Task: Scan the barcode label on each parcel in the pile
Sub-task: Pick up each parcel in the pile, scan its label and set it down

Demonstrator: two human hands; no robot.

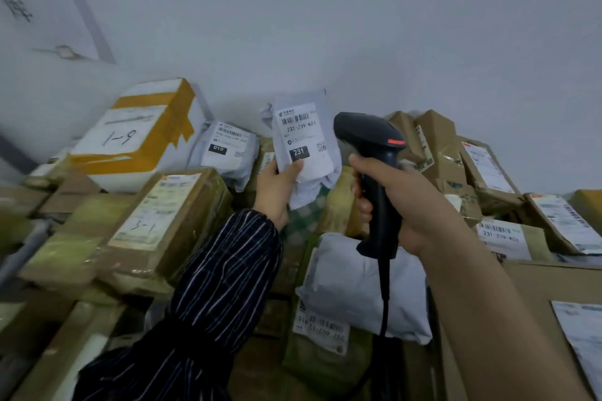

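My left hand (pixel 277 187) holds a small grey poly-bag parcel (pixel 306 146) upright above the pile, thumb pressed on its white label. The label shows a barcode, "231-239-K01" and a black "231" tag, facing me. My right hand (pixel 400 198) grips the handle of a black corded barcode scanner (pixel 371 153), whose head sits just right of the parcel. A striped dark sleeve covers my left forearm.
A pile of parcels fills the space against a pale wall: a white box with yellow tape (pixel 136 137) marked "1-9", a brown box (pixel 163 221) marked "3-1", a grey bag (pixel 228 153) tagged "010", another grey bag (pixel 355 290) below the scanner, and cardboard boxes (pixel 456 156) to the right.
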